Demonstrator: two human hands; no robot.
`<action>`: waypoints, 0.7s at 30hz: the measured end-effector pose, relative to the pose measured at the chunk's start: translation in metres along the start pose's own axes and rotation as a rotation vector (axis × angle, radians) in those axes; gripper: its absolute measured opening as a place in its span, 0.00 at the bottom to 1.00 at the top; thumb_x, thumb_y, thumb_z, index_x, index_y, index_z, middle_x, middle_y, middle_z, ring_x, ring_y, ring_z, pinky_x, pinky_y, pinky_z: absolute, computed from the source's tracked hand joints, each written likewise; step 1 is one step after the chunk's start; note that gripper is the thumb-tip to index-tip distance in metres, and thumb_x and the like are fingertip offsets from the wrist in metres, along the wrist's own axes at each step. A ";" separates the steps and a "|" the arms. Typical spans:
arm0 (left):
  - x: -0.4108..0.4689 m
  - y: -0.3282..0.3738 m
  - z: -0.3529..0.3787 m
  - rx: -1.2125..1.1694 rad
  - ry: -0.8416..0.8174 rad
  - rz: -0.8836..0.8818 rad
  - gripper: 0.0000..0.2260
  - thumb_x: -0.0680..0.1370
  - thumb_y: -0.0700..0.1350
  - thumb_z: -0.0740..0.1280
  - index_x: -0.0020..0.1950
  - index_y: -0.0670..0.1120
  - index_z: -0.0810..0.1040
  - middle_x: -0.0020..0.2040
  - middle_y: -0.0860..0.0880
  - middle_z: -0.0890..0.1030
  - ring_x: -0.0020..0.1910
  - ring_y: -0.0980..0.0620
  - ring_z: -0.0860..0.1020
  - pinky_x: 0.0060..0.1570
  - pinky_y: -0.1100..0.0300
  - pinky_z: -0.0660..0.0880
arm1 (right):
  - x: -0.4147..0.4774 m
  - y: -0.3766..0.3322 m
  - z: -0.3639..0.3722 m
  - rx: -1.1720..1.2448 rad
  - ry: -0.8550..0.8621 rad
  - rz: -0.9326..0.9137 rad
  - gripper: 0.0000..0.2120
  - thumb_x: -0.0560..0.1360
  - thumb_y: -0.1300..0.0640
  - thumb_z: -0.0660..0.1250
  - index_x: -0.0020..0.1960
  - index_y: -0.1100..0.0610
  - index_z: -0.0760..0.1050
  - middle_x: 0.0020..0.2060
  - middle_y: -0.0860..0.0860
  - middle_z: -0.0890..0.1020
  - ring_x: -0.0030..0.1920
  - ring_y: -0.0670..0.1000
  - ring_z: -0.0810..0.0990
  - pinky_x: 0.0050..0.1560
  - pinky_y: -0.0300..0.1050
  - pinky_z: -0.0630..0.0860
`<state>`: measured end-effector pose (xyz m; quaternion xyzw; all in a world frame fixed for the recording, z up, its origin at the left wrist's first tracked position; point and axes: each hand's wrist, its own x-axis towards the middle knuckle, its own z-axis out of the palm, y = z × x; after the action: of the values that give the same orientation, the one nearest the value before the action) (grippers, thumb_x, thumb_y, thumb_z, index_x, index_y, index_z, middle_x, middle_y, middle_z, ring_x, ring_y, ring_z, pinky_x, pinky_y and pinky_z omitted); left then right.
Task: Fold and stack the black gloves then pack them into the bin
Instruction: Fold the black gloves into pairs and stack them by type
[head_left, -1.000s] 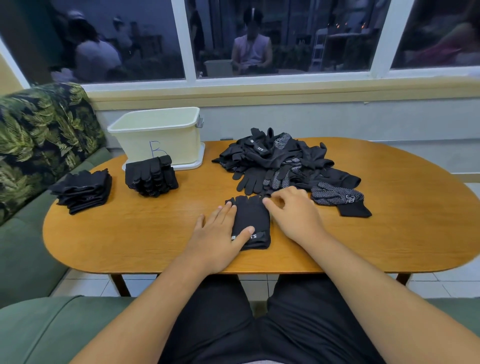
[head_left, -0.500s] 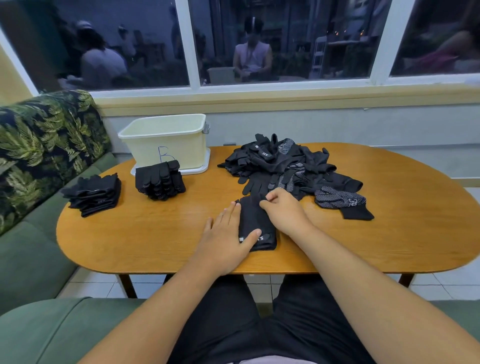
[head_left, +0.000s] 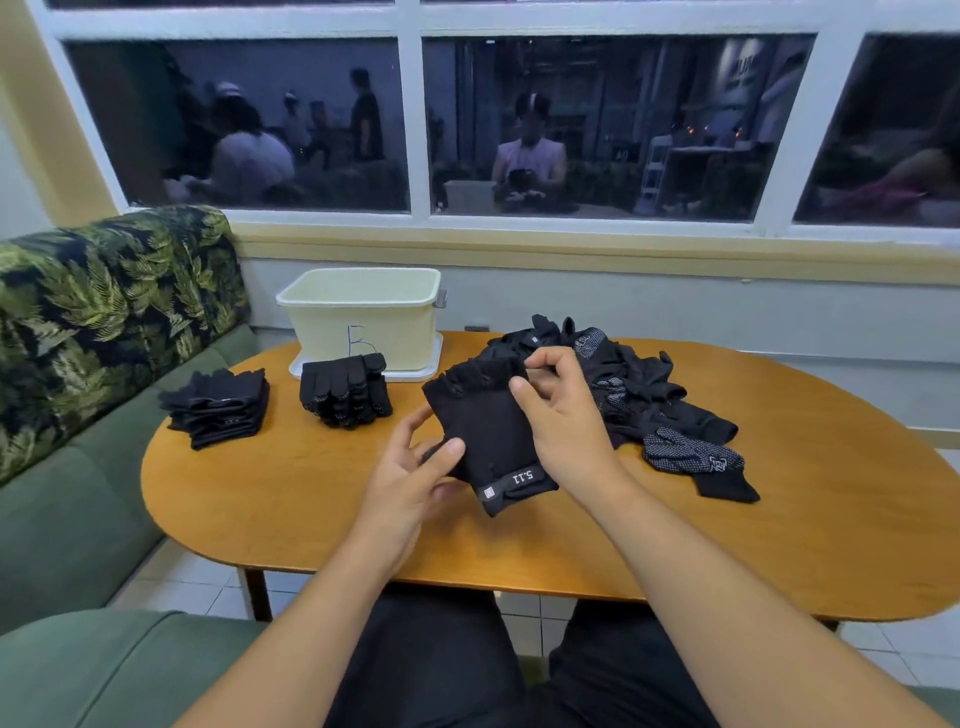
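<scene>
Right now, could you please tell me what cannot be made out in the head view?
Inside of the bin: its near wall hides the floor, so packed gloves cannot be told.
Loose pile: the right hand and the held glove cover its left part.
Held glove's back face: turned away from the camera.
Stack by the bin and left stack: too dark to count layers.

The folded glove (head_left: 488, 431) covers most fingers of the left hand (head_left: 410, 478) (only the thumb and a fingertip or two show in front), and together with the right hand (head_left: 566, 426) it hides the near left part of the loose pile of gloves (head_left: 660, 400), whose count cannot be told. The bin (head_left: 363, 317) shows only its rim and front wall, its floor hidden, and the table (head_left: 831, 519) runs off the right edge. The figures in the window (head_left: 597, 130) are dim and blurred.
</scene>
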<state>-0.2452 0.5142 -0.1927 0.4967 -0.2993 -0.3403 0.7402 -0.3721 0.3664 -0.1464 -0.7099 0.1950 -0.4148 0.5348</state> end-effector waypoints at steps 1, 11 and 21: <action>-0.003 0.004 0.001 -0.006 0.007 0.042 0.31 0.76 0.43 0.78 0.76 0.54 0.71 0.62 0.42 0.86 0.63 0.39 0.84 0.61 0.38 0.81 | 0.002 -0.001 0.005 -0.006 -0.008 -0.019 0.06 0.85 0.55 0.67 0.58 0.45 0.72 0.52 0.50 0.84 0.55 0.52 0.82 0.60 0.64 0.80; -0.021 0.040 -0.050 0.278 0.236 0.339 0.27 0.82 0.38 0.72 0.76 0.62 0.72 0.67 0.49 0.80 0.68 0.48 0.80 0.53 0.40 0.85 | 0.012 -0.022 0.076 -0.072 -0.132 0.033 0.18 0.87 0.60 0.62 0.50 0.46 0.87 0.49 0.40 0.87 0.50 0.44 0.85 0.52 0.48 0.83; -0.037 0.072 -0.124 0.456 0.404 0.371 0.20 0.86 0.39 0.66 0.70 0.64 0.80 0.66 0.63 0.81 0.67 0.60 0.79 0.59 0.43 0.83 | 0.014 -0.023 0.154 0.217 -0.504 0.175 0.22 0.81 0.57 0.74 0.71 0.41 0.80 0.67 0.45 0.83 0.66 0.50 0.83 0.67 0.58 0.81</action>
<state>-0.1556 0.6297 -0.1691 0.6437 -0.3003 -0.0195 0.7036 -0.2454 0.4564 -0.1329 -0.7098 0.0708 -0.1962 0.6728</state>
